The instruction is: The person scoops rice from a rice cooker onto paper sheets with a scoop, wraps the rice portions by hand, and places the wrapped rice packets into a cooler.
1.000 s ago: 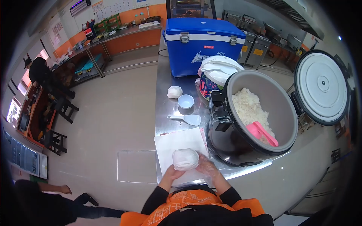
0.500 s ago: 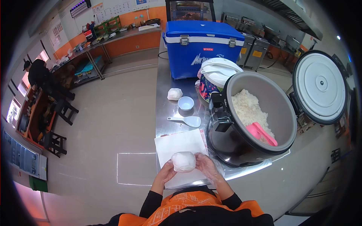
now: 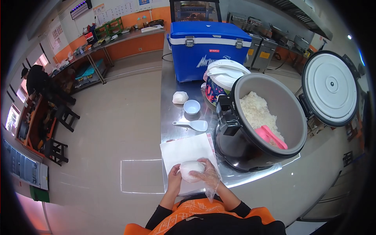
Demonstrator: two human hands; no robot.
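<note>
Left hand [image 3: 174, 180] and plastic-gloved right hand [image 3: 210, 177] hold white wrapped bundle [image 3: 191, 170] by opposite sides; likely light, soft, dentable, best supported beneath.

On the front of the blue cooler [image 3: 210, 64], slanted white lettering begins with "Mar"; the rest is too unclear to read. The small red label [image 3: 214, 51] above it is illegible. Print also shows on the wall sheets [image 3: 112, 12], the yellow stickers [image 3: 265, 55] on the steel units, the orange apron [image 3: 192, 207] and the red-marked paper [image 3: 212, 141], all unreadable.
</note>
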